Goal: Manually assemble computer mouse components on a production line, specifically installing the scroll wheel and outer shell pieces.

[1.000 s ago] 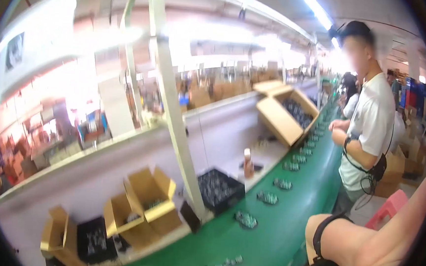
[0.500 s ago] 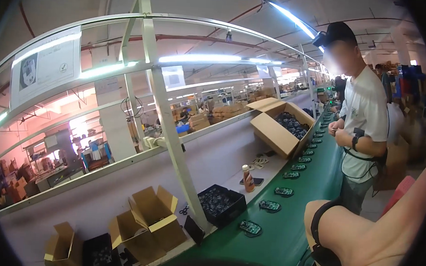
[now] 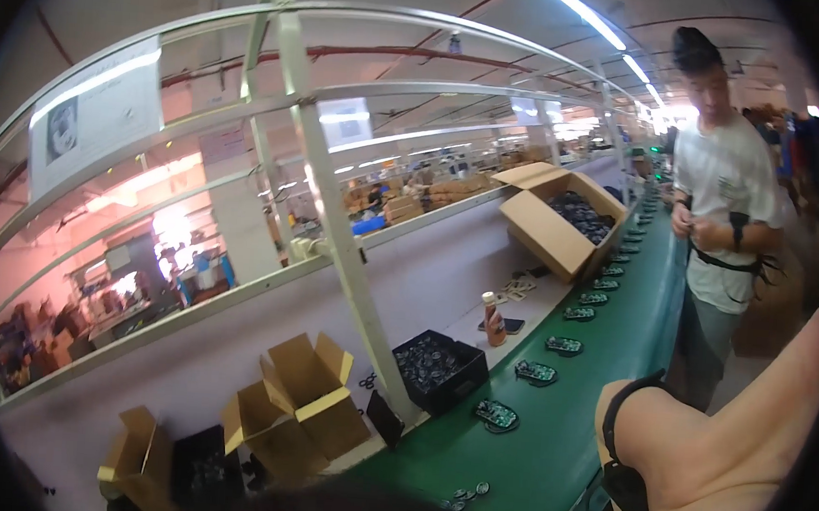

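Green belt (image 3: 577,443) runs bottom ctr to upper R, lavender partition (image 3: 427,280) along its L side. Pale metal post (image 3: 336,193) slants in front of the partition. Wearer's bare arm (image 3: 720,439) is bent, fills lower R; black strap (image 3: 614,426) on it w/ dark unit attached. L hand & R hand both out of frame, can't tell grip for either.

Co-worker (image 3: 729,173) in white tee stands R of belt, own hands together at waist ht; contents unclear.

Big open carton (image 3: 544,236) sits tilted on far part of tabletop (image 3: 546,308), loaded w/ dark parts (image 3: 583,218). L of post: 2 open cartons (image 3: 336,426) side by side, then black tray (image 3: 189,444), then smaller open carton (image 3: 134,464) far L. 2nd tray (image 3: 465,385), also black, is R of post, beside belt, full of small dark pcs.

Reddish-brown bottle (image 3: 493,323) upright, pale cap; flat dark slab (image 3: 513,326) just R of it.

Circuit boards (image 3: 496,414), green w/ dark surrounds, lie on belt in a spaced line; closest cut off at bottom edge. Scissors (image 3: 368,380) L of post. Small round pcs (image 3: 481,488) on belt nr closest board.
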The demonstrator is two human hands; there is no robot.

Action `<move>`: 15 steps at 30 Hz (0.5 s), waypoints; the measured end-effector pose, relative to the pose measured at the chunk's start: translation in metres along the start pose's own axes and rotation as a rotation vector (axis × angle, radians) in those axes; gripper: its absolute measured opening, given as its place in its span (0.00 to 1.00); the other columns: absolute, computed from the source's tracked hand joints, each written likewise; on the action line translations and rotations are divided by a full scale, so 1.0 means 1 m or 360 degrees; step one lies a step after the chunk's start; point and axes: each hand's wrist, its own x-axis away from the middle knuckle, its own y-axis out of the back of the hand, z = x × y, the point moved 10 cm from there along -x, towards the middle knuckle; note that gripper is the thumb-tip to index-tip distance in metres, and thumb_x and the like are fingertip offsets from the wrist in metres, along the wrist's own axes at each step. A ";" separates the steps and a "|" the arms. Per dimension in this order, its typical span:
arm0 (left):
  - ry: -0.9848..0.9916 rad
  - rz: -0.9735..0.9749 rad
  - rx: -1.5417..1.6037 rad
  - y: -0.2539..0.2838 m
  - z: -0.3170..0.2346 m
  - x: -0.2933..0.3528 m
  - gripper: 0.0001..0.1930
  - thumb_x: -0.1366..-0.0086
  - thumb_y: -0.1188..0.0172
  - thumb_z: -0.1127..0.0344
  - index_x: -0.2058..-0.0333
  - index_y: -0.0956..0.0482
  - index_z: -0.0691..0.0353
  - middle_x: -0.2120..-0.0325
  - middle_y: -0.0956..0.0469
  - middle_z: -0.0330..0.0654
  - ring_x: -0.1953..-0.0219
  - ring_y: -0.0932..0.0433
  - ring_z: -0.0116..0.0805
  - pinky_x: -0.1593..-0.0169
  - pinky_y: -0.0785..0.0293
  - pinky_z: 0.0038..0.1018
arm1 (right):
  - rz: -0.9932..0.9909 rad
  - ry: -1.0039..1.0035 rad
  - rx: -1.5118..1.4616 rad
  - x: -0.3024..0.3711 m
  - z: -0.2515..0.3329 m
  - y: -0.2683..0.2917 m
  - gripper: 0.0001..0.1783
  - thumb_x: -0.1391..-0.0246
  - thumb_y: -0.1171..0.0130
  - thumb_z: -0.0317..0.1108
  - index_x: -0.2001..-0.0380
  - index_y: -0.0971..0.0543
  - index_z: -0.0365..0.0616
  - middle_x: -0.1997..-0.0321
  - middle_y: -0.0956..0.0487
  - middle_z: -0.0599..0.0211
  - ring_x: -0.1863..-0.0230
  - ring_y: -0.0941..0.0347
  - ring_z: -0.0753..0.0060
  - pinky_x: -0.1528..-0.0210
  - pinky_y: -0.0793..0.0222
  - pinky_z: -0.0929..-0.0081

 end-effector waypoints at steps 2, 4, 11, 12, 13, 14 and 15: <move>0.0060 0.0038 0.0003 -0.010 0.002 -0.001 0.26 0.36 0.39 0.51 0.42 0.33 0.52 0.48 0.28 0.37 0.47 0.28 0.32 0.47 0.26 0.30 | 0.0030 -0.0038 -0.0050 -0.002 -0.011 -0.006 0.30 0.49 0.35 0.45 0.44 0.26 0.48 0.42 0.26 0.56 0.46 0.28 0.56 0.44 0.32 0.57; 0.0121 0.0057 0.0025 -0.033 0.004 0.004 0.26 0.36 0.39 0.51 0.42 0.33 0.52 0.48 0.29 0.37 0.47 0.28 0.32 0.47 0.26 0.30 | 0.0075 -0.0096 -0.0085 -0.002 -0.029 -0.023 0.29 0.48 0.36 0.45 0.44 0.26 0.48 0.42 0.26 0.56 0.46 0.28 0.56 0.44 0.32 0.56; 0.0663 0.0122 0.0619 -0.098 -0.058 0.009 0.26 0.36 0.39 0.51 0.43 0.33 0.52 0.47 0.29 0.36 0.47 0.29 0.31 0.48 0.26 0.29 | 0.0719 -0.0618 -0.0384 0.003 -0.100 -0.097 0.27 0.46 0.37 0.45 0.45 0.25 0.48 0.42 0.25 0.56 0.46 0.27 0.56 0.44 0.31 0.55; 0.0730 0.0174 0.0680 -0.100 -0.071 0.009 0.26 0.36 0.39 0.51 0.43 0.33 0.52 0.47 0.29 0.36 0.47 0.29 0.31 0.48 0.26 0.29 | 0.0784 -0.0669 -0.0451 0.011 -0.107 -0.108 0.27 0.46 0.37 0.45 0.45 0.25 0.48 0.42 0.25 0.56 0.46 0.27 0.56 0.44 0.31 0.55; 0.0798 0.0228 0.0726 -0.099 -0.084 0.007 0.26 0.36 0.39 0.51 0.43 0.33 0.52 0.47 0.29 0.36 0.47 0.29 0.31 0.48 0.26 0.29 | 0.0845 -0.0705 -0.0517 0.017 -0.111 -0.118 0.27 0.46 0.38 0.45 0.45 0.25 0.48 0.42 0.25 0.56 0.46 0.27 0.56 0.44 0.31 0.55; 0.0854 0.0280 0.0788 -0.090 -0.091 0.006 0.26 0.36 0.39 0.51 0.43 0.33 0.52 0.47 0.29 0.36 0.47 0.29 0.31 0.48 0.26 0.29 | 0.0903 -0.0761 -0.0578 0.019 -0.110 -0.123 0.26 0.46 0.38 0.45 0.45 0.25 0.48 0.42 0.25 0.56 0.46 0.27 0.56 0.44 0.31 0.55; 0.0890 0.0340 0.0803 -0.086 -0.097 0.009 0.26 0.36 0.39 0.51 0.43 0.33 0.52 0.47 0.29 0.36 0.47 0.29 0.31 0.48 0.26 0.29 | 0.0924 -0.0783 -0.0634 0.022 -0.108 -0.131 0.26 0.45 0.38 0.45 0.45 0.25 0.48 0.42 0.24 0.57 0.46 0.27 0.56 0.44 0.31 0.55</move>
